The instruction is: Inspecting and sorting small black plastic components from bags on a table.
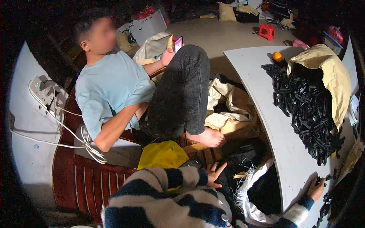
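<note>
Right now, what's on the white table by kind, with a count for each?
Heap of small black plastic parts: 1, pieces too many to count
Tan paper sack: 1
Orange round fruit: 1
Right hand resting at the white table edge: 1
Total: 4

A curved white table top (266, 114) carried a big heap of small black plastic clips (308, 114) beyond the right hand's fingers (317, 183), a crumpled tan paper sack (330, 72) over the heap, and a small orange ball (277, 56) at the far end.
</note>
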`<state>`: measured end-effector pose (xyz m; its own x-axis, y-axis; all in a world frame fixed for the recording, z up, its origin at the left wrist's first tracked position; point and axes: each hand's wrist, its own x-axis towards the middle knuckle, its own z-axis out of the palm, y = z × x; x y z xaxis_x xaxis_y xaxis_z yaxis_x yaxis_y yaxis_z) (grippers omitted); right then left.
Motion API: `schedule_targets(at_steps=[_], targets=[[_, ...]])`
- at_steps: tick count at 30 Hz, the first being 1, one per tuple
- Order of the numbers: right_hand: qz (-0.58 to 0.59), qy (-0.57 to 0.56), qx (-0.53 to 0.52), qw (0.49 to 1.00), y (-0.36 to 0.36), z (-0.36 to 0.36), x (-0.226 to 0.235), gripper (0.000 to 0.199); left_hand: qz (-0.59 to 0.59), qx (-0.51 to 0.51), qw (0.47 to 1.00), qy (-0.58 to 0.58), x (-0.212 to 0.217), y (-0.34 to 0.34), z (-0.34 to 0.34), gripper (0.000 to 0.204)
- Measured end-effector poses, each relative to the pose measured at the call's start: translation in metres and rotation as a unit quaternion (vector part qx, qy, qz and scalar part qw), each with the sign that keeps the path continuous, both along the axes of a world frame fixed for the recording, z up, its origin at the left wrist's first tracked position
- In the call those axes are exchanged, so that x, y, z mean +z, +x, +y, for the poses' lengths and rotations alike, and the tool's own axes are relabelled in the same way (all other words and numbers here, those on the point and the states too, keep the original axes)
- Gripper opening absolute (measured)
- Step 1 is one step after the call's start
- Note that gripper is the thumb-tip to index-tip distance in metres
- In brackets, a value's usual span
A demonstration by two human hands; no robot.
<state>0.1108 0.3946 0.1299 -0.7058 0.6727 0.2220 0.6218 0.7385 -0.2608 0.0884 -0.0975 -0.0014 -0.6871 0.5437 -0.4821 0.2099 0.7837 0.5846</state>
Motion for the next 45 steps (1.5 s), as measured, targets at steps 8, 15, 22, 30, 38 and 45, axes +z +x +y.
schedule_targets(at_steps=[8, 15, 22, 30, 38, 45], targets=[[0.038, 0.030, 0.024, 0.999, 0.003, 0.009, -0.013, 0.038, 0.013, 0.007, 0.999, -0.029, 0.029, -0.002, 0.004, 0.109], [0.000, 0.034, -0.001, 0.999, 0.003, 0.008, -0.009, 0.038, -0.021, 0.013, 0.999, -0.043, 0.025, -0.004, 0.005, 0.110], [-0.016, -0.009, 0.005, 1.000, -0.001, 0.004, -0.004, 0.037, -0.031, 0.010, 0.999, -0.034, 0.029, -0.003, 0.006, 0.111], [0.008, 0.002, 0.025, 1.000, 0.000, 0.003, -0.002, 0.037, 0.017, 0.022, 0.999, 0.031, -0.006, 0.000, 0.002, 0.110], [-0.010, -0.020, 0.005, 1.000, 0.003, 0.009, -0.004, 0.038, -0.055, 0.020, 0.998, -0.024, 0.023, -0.002, 0.007, 0.111], [0.016, -0.032, 0.030, 0.999, -0.002, 0.003, -0.002, 0.039, 0.025, 0.013, 0.999, 0.040, -0.020, 0.001, 0.001, 0.112]])
